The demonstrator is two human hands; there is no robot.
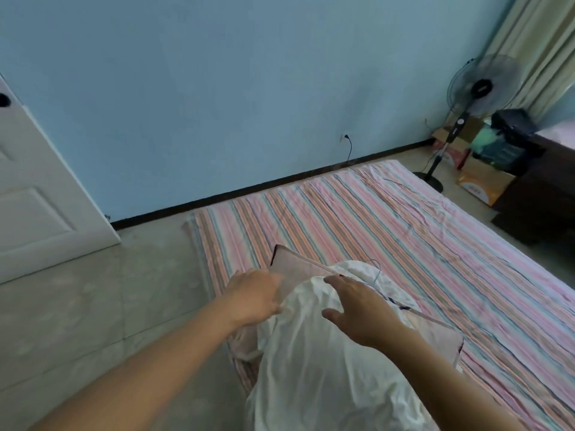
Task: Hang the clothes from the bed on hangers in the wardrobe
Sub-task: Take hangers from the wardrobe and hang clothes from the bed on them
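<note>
On the bed (389, 219), hands touch white garment (326, 362).

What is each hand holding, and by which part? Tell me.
The left hand pinches the white garment at its upper left edge. The right hand hovers open over it, holding nothing.

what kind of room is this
Most likely a bedroom: a low bed with a striped sheet and a pillow, a pedestal fan in the corner, and a white panelled door.
</note>
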